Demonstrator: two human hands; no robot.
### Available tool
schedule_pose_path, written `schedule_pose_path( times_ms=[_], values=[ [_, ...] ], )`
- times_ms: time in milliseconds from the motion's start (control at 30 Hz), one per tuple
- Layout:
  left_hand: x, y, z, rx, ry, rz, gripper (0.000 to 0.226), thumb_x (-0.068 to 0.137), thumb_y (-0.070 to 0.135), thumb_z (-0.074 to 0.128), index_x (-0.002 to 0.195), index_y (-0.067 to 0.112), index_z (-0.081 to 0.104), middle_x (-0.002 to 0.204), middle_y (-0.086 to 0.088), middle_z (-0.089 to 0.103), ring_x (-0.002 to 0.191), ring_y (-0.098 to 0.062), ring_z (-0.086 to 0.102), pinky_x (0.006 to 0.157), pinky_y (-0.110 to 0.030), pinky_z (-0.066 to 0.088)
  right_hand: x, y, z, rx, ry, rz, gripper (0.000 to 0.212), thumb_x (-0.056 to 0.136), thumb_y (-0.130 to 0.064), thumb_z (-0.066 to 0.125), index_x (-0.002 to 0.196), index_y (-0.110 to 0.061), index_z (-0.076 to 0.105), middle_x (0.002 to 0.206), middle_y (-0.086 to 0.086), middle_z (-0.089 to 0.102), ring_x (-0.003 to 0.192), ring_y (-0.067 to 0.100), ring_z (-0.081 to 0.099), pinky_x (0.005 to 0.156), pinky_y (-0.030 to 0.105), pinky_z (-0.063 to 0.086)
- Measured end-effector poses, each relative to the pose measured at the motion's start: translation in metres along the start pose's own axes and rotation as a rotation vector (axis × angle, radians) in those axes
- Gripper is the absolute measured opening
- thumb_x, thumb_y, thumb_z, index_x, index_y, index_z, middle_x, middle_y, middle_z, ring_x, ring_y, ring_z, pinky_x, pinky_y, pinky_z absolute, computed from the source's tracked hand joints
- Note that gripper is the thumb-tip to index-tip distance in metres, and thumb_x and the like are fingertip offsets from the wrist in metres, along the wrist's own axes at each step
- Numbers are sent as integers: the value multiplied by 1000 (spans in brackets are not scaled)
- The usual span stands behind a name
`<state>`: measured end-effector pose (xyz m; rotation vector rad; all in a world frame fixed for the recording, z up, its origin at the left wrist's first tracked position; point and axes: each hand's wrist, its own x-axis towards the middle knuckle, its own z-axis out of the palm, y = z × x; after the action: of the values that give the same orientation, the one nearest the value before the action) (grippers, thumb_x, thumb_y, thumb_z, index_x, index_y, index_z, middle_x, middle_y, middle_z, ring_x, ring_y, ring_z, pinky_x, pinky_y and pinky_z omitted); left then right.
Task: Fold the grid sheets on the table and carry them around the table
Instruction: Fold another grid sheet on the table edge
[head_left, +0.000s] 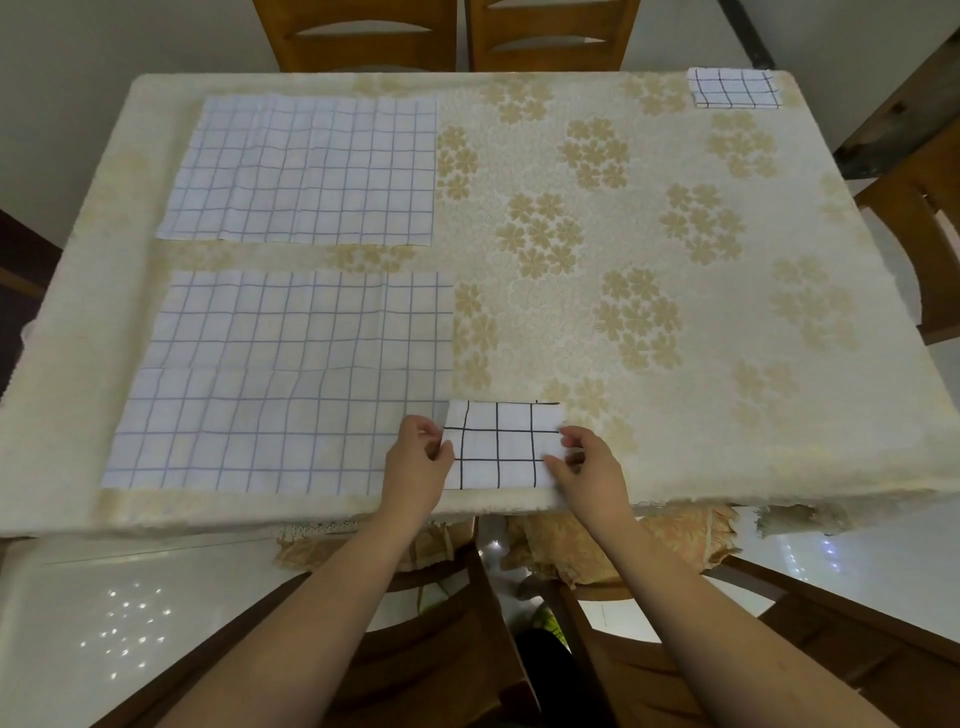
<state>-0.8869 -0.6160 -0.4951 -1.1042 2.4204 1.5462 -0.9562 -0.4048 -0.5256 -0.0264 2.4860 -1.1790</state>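
We note L hand (418, 465) & R hand (589, 467) grip pinching folded sheet (501, 447) edges at bench (675, 260) near edge.

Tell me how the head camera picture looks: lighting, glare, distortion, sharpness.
Head view: soft, even indoor light with only faint shadows under the left hand and right hand; specks of glare on the glossy floor; wide-angle lens bows the table edges; the folded grid sheet between the hands shows crisp lines, while the picture softens toward the borders.
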Motion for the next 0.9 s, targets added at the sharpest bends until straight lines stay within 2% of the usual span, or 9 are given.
schedule_pose_path(
  times_ms=[133,267,367,433,500,567,667,800,900],
  values=[
    [-7,9,-7,-48,-34,44,43,93,17,62,131,29,45,104,10,67,96,-3,63,85,-23,52,-5,-4,-1,29,21,17,49,86,-30,72,131,-21,54,112,-3,59,92,12,58,76,20,48],
    [-21,30,-30,-77,-129,156,39,91,18,65,123,37,53,96,25,61,88,15,59,74,-3,44,-12,-20,-5,128,51,53,67,87,-39,69,143,-20,39,123,-5,52,109,12,52,86,22,42],
    [-33,45,-60,-63,-182,228,36,89,20,69,108,47,56,99,24,62,89,15,60,76,-3,44,-19,-32,-5,209,-27,43,82,88,-46,66,152,-19,22,135,-11,41,124,8,42,99,25,36],
    [-41,49,-81,-109,-213,226,34,88,14,69,101,44,59,94,23,66,89,16,61,76,-3,46,-25,-43,-4,262,-140,82,91,82,-59,65,151,-19,22,137,-14,37,127,7,37,106,30,35],
    [-47,47,-97,-182,-237,207,33,87,7,69,99,36,63,88,21,72,89,12,64,75,-5,48,-28,-51,-2,305,-216,142,79,77,-66,64,130,-13,40,116,-12,46,111,12,44,92,28,41],
    [-52,44,-110,-256,-220,180,33,86,3,68,100,32,64,89,23,73,88,8,66,75,-8,50,-36,-61,-1,421,-244,129,46,85,-52,65,104,-12,53,97,-6,58,95,16,55,81,27,45],
    [-51,32,-122,-327,-138,100,34,87,7,69,104,36,60,93,16,71,86,4,65,70,-15,49,-45,-69,3,595,-301,124,49,85,-40,72,112,0,64,112,26,66,108,42,61,96,54,49],
    [-48,7,-127,-388,-164,-85,36,91,11,65,121,30,57,114,2,64,89,-11,60,76,-30,51,-64,-83,5,702,-348,177,27,93,-16,61,118,-5,66,110,12,73,102,28,70,86,40,57],
    [-55,1,-129,-492,-228,-209,20,94,18,61,113,23,61,104,-1,70,90,-14,66,82,-30,53,-77,-87,2,682,-269,168,22,93,-16,63,112,-8,70,105,10,74,99,29,71,88,45,56]
  ],
)
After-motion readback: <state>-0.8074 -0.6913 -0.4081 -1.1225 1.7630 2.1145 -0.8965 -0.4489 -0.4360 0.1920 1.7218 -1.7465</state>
